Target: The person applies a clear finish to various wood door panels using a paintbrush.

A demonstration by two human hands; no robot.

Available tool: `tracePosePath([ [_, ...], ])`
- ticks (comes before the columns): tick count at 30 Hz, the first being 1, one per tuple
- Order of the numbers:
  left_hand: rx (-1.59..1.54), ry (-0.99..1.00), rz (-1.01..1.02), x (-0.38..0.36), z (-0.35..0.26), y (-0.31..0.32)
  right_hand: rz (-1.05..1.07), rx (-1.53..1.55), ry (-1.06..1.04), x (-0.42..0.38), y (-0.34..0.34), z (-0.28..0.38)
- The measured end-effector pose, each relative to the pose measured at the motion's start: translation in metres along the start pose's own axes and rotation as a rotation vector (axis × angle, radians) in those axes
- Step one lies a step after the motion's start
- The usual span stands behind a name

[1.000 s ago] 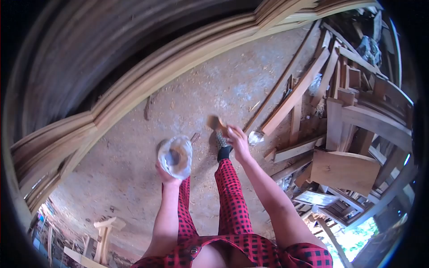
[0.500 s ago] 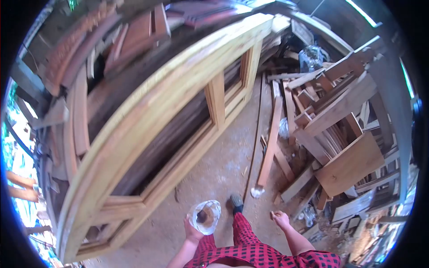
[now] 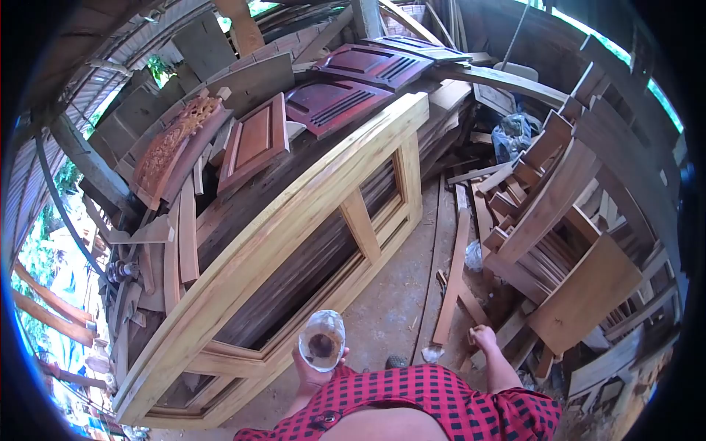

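Note:
My left hand (image 3: 310, 375) is wrapped round a pale, whitish cup-like container (image 3: 332, 323), held tilted so that its dark brown inside faces me. The container is close to the near lower rail of a large light-wood panelled frame (image 3: 294, 214). This frame stands on its side, with openings between its rails and a long upper edge. On the right, my right hand (image 3: 485, 339) is closed in a pinch over the floor. What its fingers hold, if anything, is too small to make out.
Long boards (image 3: 450, 283) lie on the floor at the right, beside a heap of wood offcuts and a flat plywood piece (image 3: 592, 298). Behind the frame rest dark red panels (image 3: 334, 106), a brown panel (image 3: 254, 143) and a carved wooden piece (image 3: 180, 143). A plastic bag (image 3: 511, 136) sits further back.
My view has tilted up, showing more of the back of the workshop. The container has come closer to the frame's lower rail. Both hands keep their grip shape.

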State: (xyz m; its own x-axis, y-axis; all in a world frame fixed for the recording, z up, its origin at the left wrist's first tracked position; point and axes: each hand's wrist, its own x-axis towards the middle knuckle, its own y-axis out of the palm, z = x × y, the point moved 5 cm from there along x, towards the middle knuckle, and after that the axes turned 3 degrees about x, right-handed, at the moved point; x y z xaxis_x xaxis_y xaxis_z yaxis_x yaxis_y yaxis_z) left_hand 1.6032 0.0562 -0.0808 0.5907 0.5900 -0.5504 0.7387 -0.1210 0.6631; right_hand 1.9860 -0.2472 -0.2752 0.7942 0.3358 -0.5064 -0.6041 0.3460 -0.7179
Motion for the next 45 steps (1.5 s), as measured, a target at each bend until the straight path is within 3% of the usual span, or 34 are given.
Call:
tracePosePath([
  [3,-0.068,0.071,0.051,-0.001,-0.015,0.011,-0.082,0.052,0.019,0.023,-0.019,0.038],
  [6,-0.181,0.091,0.136,0.009,-0.027,0.014,0.005,0.309,-0.179,0.048,-0.015,0.106],
  [11,-0.275,0.138,0.155,0.038,-0.061,0.028,0.25,0.699,-0.459,0.02,-0.019,0.292],
  [15,-0.328,0.235,0.2,0.066,-0.1,0.037,0.456,0.664,-0.644,0.01,-0.006,0.419],
  [19,-0.372,0.253,0.116,0.087,-0.147,0.055,0.489,0.671,-0.821,-0.013,-0.015,0.526],
  [22,-0.355,0.296,0.321,0.112,-0.173,0.051,0.531,0.762,-0.884,-0.027,-0.021,0.577],
  [23,-0.351,0.287,0.322,0.119,-0.18,0.06,0.524,0.766,-0.877,-0.03,-0.022,0.589],
  [25,-0.375,0.484,0.114,0.129,-0.203,0.074,0.693,0.793,-0.83,-0.037,-0.018,0.611],
  [26,-0.375,0.393,0.318,0.136,-0.211,0.084,0.687,0.799,-0.824,-0.036,-0.02,0.62],
  [27,-0.372,0.385,0.319,0.145,-0.214,0.087,0.69,0.693,-0.897,-0.035,-0.02,0.631],
  [29,-0.433,0.541,0.113,0.16,-0.231,0.092,0.693,0.586,-0.957,-0.024,-0.019,0.647],
  [31,-0.433,0.487,0.21,0.174,-0.239,0.111,0.694,0.562,-0.962,-0.004,-0.023,0.66],
  [33,-0.316,0.57,0.097,0.194,-0.249,0.113,0.685,0.545,-0.969,0.026,-0.033,0.669],
  [35,-0.297,0.617,0.118,0.214,-0.257,0.119,0.759,0.671,-0.853,0.071,-0.037,0.67],
  [37,-0.291,0.69,0.248,0.232,-0.264,0.129,0.77,0.73,-0.869,0.119,-0.053,0.674],
  [41,-0.409,0.875,0.235,0.268,-0.269,0.168,0.659,0.856,-0.625,0.249,-0.106,0.674],
  [45,-0.577,0.963,0.078,0.311,-0.27,0.172,0.456,0.79,-0.638,0.377,-0.209,0.681],
])
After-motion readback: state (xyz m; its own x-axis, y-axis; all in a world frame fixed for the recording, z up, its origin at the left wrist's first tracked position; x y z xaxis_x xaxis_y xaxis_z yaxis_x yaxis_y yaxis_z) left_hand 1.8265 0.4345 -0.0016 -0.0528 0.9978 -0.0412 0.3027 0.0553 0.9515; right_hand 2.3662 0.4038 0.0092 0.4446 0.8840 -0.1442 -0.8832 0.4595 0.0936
